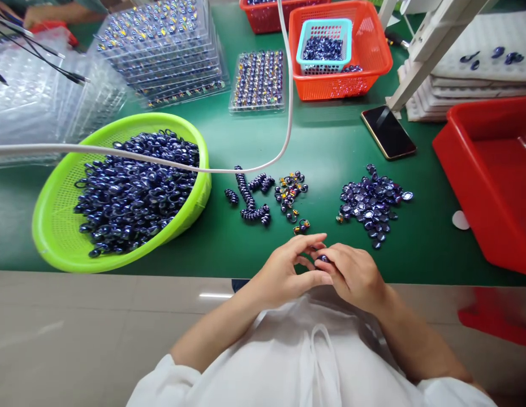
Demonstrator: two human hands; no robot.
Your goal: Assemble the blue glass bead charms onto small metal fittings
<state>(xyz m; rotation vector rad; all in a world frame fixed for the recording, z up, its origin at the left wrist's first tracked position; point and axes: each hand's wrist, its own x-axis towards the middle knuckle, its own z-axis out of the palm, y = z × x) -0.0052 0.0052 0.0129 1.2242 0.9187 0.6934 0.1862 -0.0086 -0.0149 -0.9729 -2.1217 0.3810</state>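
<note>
My two hands meet at the table's front edge. My right hand (357, 275) pinches a small dark-blue shiny piece (323, 258), which looks like a ring and is partly covered by the fingers. Curved around it from the other side is my left hand (290, 268), its thumb and fingers apart. Just beyond the fingertips lie a few loose rings with yellowish stones (292, 192). To their left, dark rings are lined up in short rows (246, 195). A heap of flat, faceted purple-blue pieces (369, 203) is spread out to the right.
A green colander (206, 186) full of dark rings stands left, crossed by a white cable (161, 158). Behind are stacked clear trays (220, 73), a single filled tray (258, 81), an orange basket (369, 62) and a phone (389, 131). A red bin (479, 186) stands right.
</note>
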